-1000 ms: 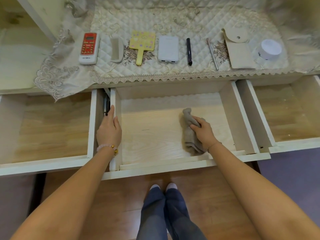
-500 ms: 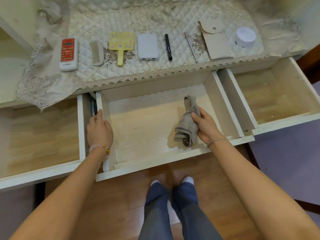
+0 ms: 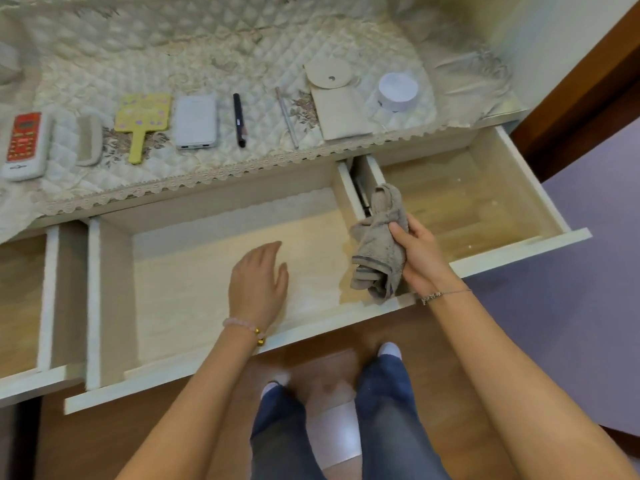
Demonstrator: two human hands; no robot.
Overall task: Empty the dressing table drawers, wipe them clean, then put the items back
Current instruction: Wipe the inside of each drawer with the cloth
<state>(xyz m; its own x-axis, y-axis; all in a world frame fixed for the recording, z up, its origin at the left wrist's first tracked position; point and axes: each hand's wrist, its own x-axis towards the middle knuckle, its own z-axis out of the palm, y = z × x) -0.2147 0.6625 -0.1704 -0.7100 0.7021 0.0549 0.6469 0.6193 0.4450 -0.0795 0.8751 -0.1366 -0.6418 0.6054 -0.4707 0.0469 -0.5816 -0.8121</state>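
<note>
While R hand grips 1 cloth, 3 drawers open.

The cloth I gripped was grey-beige with a darker stripe near its hem. The remote was red on white, the hand mirror yellow with purple spots, the pen black, my trousers blue.

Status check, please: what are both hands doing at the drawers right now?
Right hand grip shut on grey cloth, lifted at middle drawer's right end. Left hand open over that drawer. Nothing in the way.
</note>
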